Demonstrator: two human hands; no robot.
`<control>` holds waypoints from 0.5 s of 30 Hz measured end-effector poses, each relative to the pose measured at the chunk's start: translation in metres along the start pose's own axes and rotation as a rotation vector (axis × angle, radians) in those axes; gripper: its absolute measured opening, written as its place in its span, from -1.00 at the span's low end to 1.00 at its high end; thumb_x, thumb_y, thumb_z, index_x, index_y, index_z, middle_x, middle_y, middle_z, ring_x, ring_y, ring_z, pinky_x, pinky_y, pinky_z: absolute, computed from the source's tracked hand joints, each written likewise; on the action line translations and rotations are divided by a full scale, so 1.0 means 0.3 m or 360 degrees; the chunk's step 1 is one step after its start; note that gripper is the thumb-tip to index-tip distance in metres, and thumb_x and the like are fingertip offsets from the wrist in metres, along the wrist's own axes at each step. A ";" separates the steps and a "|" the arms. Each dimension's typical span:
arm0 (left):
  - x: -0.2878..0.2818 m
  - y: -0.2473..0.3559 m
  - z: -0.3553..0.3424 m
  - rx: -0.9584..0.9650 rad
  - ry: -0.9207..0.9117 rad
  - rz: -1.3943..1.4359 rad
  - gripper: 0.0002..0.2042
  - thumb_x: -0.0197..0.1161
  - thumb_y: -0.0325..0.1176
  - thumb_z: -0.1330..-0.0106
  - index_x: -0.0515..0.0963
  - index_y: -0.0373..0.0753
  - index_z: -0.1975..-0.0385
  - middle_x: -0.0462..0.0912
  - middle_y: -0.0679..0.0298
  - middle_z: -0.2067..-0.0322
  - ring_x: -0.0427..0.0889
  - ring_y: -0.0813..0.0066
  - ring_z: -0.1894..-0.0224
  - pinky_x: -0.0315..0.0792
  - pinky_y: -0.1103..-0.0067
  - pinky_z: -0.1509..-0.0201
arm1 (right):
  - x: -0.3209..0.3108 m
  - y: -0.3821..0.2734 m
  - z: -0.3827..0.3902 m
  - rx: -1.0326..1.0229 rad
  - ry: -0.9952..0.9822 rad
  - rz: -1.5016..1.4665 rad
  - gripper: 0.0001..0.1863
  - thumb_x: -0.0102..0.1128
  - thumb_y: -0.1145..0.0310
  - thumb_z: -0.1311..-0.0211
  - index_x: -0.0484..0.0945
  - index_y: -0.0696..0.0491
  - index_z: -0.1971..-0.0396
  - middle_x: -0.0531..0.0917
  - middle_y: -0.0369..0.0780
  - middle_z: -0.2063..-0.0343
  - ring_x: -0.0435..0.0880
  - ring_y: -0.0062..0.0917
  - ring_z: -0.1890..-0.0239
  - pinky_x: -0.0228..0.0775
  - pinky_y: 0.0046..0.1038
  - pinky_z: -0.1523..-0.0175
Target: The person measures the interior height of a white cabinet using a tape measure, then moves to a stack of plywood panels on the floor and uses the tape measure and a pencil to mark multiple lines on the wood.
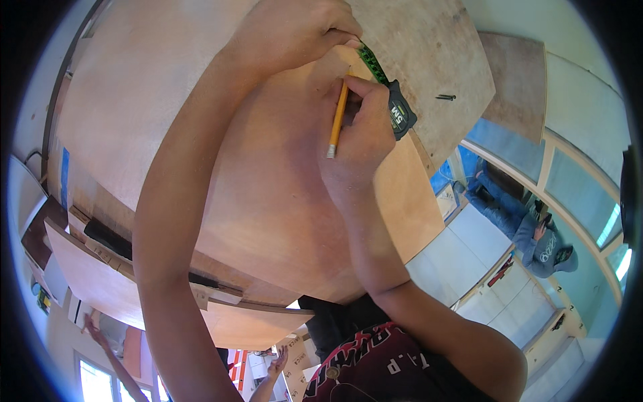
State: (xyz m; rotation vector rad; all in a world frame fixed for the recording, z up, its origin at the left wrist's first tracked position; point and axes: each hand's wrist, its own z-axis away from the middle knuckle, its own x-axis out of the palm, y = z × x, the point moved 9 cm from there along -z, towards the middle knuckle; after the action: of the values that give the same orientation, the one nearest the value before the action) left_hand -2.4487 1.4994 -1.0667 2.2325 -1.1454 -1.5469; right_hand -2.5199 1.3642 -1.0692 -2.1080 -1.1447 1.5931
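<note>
My right hand [358,137] grips a yellow pencil [337,117] with its tip down on a large plywood sheet [268,201]. The same hand rests against a black tape measure case [400,110]. A green tape blade [370,61] runs from the case up toward my left hand [295,30]. My left hand presses its fingertips down on the blade's far end against the wood. Both forearms come in from the lower edge and cross the sheet.
Two dark screws [445,98] lie on a greyer board [435,60] at the upper right. More plywood boards [134,295] are stacked below at the left. A person in a grey hooded top [536,241] sits on the floor at the right. Another person's raised hands [278,362] show at the bottom.
</note>
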 end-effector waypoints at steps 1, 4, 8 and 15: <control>0.002 0.001 -0.005 0.0012 0.0002 -0.0001 -0.91 0.45 -0.25 -0.20 0.77 -0.07 0.39 0.74 0.40 0.45 0.64 0.41 0.20 0.18 0.18 -0.38 | 0.007 -0.001 0.002 -0.0051 0.0049 0.0067 -0.79 0.38 0.52 -0.30 0.54 0.19 0.16 0.70 -0.20 0.35 0.73 -0.56 0.40 0.56 -0.57 0.30; 0.006 0.003 -0.009 0.0028 0.0005 -0.0007 -0.91 0.45 -0.25 -0.19 0.77 -0.07 0.39 0.75 0.40 0.45 0.64 0.40 0.19 0.18 0.19 -0.38 | 0.022 0.004 0.006 -0.0104 0.0211 0.0080 -0.81 0.39 0.52 -0.29 0.54 0.19 0.20 0.67 -0.20 0.40 0.67 -0.54 0.46 0.51 -0.56 0.33; 0.000 -0.001 -0.005 0.0009 0.0016 -0.0024 -0.91 0.45 -0.26 -0.18 0.76 -0.08 0.40 0.74 0.40 0.44 0.64 0.39 0.19 0.18 0.21 -0.38 | 0.006 0.012 -0.015 -0.0103 0.0220 0.0172 -0.83 0.39 0.52 -0.29 0.54 0.19 0.26 0.63 -0.21 0.48 0.60 -0.56 0.54 0.46 -0.56 0.39; 0.007 0.000 -0.015 0.0008 -0.0010 -0.0001 -0.92 0.46 -0.26 -0.16 0.76 -0.07 0.41 0.74 0.41 0.45 0.64 0.39 0.20 0.19 0.22 -0.37 | -0.028 0.027 -0.055 -0.0055 0.0272 0.0168 -0.83 0.40 0.52 -0.29 0.53 0.18 0.31 0.62 -0.22 0.54 0.60 -0.55 0.58 0.45 -0.56 0.41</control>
State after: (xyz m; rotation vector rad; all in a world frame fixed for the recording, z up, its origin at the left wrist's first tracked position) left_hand -2.4443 1.4968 -1.0662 2.2330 -1.1521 -1.5544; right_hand -2.5024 1.3570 -1.0623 -2.3112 -1.0277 1.4120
